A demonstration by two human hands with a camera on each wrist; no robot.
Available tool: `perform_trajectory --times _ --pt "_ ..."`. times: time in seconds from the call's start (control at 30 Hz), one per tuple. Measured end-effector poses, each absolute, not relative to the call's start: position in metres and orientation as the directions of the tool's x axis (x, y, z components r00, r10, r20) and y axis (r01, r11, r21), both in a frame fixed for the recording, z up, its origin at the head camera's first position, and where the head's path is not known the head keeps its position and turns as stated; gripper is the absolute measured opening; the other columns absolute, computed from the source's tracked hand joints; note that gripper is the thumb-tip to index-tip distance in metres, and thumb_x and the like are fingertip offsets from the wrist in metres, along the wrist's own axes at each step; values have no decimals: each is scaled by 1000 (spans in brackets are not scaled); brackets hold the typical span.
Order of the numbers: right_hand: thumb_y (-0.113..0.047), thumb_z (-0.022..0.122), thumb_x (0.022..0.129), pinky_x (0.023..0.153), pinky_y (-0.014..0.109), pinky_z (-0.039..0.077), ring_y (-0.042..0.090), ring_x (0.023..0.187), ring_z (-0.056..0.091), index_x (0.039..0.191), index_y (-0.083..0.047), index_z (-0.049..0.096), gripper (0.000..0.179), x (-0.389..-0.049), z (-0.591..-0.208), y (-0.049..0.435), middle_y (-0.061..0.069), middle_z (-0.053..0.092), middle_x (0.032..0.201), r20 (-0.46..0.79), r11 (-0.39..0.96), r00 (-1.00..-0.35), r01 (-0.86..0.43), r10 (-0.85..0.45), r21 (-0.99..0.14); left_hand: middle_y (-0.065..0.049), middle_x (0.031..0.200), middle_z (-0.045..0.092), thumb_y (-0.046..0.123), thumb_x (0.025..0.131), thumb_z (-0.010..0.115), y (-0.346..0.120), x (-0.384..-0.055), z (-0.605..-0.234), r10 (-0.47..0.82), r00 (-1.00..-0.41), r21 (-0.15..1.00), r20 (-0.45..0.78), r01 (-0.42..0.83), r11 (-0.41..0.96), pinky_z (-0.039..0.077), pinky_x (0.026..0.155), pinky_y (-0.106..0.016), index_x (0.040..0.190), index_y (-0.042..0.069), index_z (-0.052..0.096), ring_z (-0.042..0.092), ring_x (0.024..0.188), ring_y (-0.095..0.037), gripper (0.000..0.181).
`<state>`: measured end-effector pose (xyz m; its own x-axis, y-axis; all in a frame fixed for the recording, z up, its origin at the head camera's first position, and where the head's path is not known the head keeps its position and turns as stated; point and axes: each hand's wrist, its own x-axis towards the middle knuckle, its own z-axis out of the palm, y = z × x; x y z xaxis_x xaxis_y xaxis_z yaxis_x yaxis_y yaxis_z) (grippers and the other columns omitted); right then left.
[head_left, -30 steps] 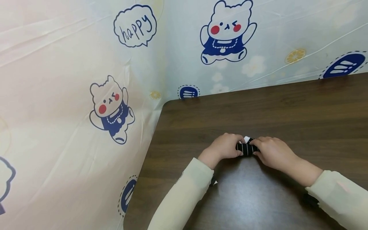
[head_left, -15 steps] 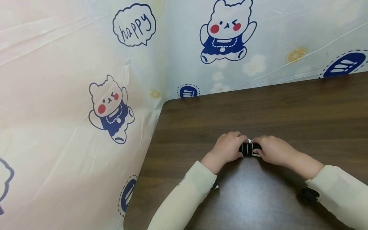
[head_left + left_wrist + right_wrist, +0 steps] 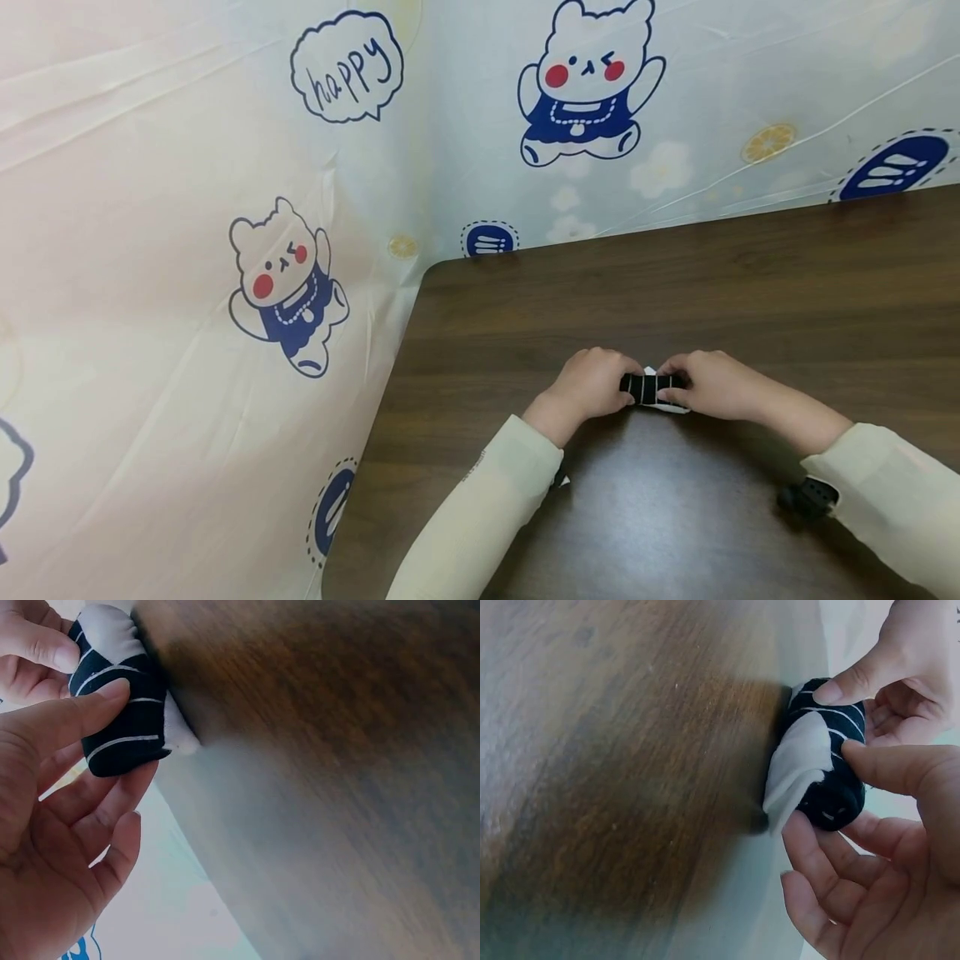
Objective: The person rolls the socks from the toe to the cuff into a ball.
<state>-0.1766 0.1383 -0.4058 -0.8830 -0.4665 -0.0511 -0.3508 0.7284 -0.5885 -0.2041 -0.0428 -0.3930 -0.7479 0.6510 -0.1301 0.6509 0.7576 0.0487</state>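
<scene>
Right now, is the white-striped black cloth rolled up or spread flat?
Rolled up: the white-striped black cloth forms a short cylinder, with a white flap sticking out.

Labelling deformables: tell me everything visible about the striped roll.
The striped roll looks like soft knit fabric wound into a short, thick bundle: black with thin white lines, plus a white part that pokes out past the black. It lies lengthwise from hand to hand, seemingly resting on the wooden table. The left hand pinches one end, the right hand the other. Its inner layers are mostly hidden.
</scene>
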Motion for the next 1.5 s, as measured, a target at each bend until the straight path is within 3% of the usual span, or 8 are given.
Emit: perform_trajectory --times 0.23,0.47,0.67,0.93,1.27,1.5 --pt "-49 65 68 59 32 41 11 67 51 101 1 54 61 -178 -407 140 2 57 82 -33 741 -915 -305 -403 -598 14 97 58 29 73 68 -42 -207 -394 634 -758 65 -155 633 772 38 73 -19 105 29 61 51 85 -2 33" --pt "-53 64 66 59 31 41 12 67 53 103 3 55 67 -184 -407 140 1 59 80 -152 757 -916 -205 -372 -620 14 95 59 30 73 68 -41 -207 -393 632 -758 65 -164 631 773 38 72 -19 104 29 62 51 83 -2 32" --pt "-48 67 66 54 29 40 12 63 50 102 2 57 63 -187 -406 139 0 57 77 -239 720 -887 -137 -396 -681 14 95 59 29 73 68 -40 -207 -392 630 -757 63 -174 630 774 38 72 -20 104 30 62 51 83 -2 31" --pt "-38 68 69 53 30 41 14 61 51 96 -1 59 47 -186 -406 139 0 58 71 -245 634 -850 -128 -466 -763 15 94 58 27 73 69 -41 -209 -388 636 -741 97 -216 632 769 38 71 -20 103 30 62 51 82 -3 31" --pt "-40 69 67 53 29 40 13 62 50 89 -6 59 42 -181 -411 136 -1 56 73 -161 631 -873 -193 -460 -751 13 89 58 27 72 69 -44 -209 -385 673 -698 135 -245 663 737 38 67 -20 100 27 63 50 75 -2 29" --pt "-38 71 65 51 29 40 13 58 50 85 -7 59 39 -179 -414 135 -1 56 67 -156 635 -892 -170 -425 -754 14 90 57 28 72 69 -46 -208 -387 683 -688 183 -245 659 730 38 67 -20 102 27 62 49 76 -2 31"
